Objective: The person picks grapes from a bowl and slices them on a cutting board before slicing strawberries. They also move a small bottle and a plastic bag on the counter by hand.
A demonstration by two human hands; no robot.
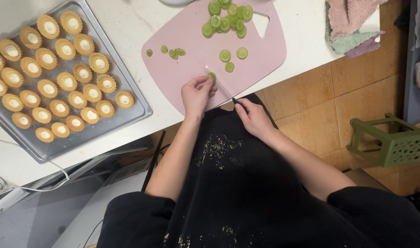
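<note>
- No packages, labels, signs or screens show anywhere in this view.
</note>
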